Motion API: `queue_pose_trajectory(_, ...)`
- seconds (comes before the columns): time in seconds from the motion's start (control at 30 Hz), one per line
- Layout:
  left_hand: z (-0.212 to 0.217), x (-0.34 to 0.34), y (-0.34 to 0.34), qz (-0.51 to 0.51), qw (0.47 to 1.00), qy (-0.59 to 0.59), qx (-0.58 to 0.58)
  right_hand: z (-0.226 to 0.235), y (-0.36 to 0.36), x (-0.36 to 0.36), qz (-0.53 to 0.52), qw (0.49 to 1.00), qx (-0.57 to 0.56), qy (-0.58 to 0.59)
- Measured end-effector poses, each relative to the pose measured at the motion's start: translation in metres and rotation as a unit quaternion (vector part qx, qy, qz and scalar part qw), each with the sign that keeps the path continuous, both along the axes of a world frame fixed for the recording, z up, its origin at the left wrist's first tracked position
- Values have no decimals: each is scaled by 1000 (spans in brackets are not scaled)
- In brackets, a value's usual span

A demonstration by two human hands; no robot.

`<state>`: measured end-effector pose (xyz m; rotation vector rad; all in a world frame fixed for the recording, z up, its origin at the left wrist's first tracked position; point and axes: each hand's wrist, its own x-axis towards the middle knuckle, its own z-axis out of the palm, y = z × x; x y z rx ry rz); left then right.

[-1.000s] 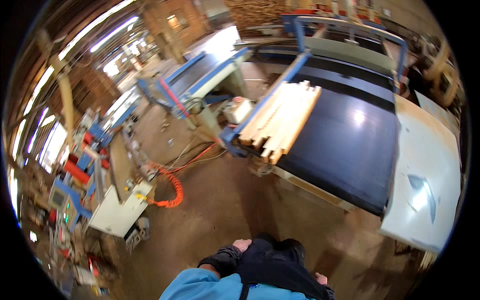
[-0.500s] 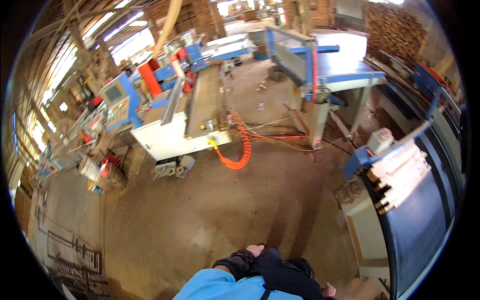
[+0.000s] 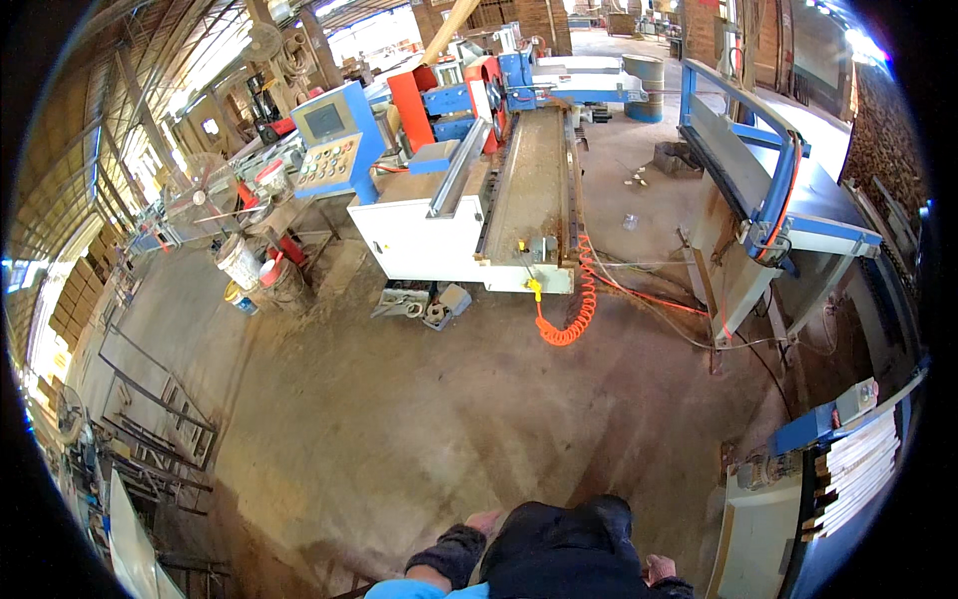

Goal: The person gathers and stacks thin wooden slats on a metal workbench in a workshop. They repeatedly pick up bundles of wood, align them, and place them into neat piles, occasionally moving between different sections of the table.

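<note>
Seen at frame's bottom — left hand (image 3: 483,521) and right hand (image 3: 659,569), grip impossible to tell, holding nothing; stacked pale boards (image 3: 853,477) lying untouched far right, well apart.

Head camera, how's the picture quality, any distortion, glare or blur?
Head view: strong fisheye, the white machine bed and blue frame bow toward the black rim; daylight blows out the top-left openings; floor evenly lit and sharp; hands cut off at the lower edge.

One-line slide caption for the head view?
Workshop floor seen from above: left hand and right hand empty at the waist, facing a white-and-blue woodworking machine with orange coiled hose.
</note>
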<state>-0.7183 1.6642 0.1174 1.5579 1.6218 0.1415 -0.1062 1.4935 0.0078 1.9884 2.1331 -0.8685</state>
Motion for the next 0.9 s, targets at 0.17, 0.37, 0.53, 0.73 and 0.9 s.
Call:
queue_pose_trajectory(0.17, -23, -25, -50, 110, 990, 2, -87, 43, 129, -32, 68, 997, -37, 11)
queue_pose_trajectory(0.37, 7, -21, -73, 224, 957, 37, -182, 64, 246, -86, 191, 981, 25, 31)
queue_pose_trajectory(0.53, 34, -40, -9, 278, 943, 41, -180, 26, 310, -115, 150, 987, -11, 50)
queue_pose_trajectory(0.73, 49, -73, 79, 362, 924, 10, -126, 52, 396, -137, 207, 976, -22, 62)
queue_pose_trajectory(0.9, 61, -83, 127, 635, 729, -244, -74, 69, 468, -160, 287, 954, -79, -27)
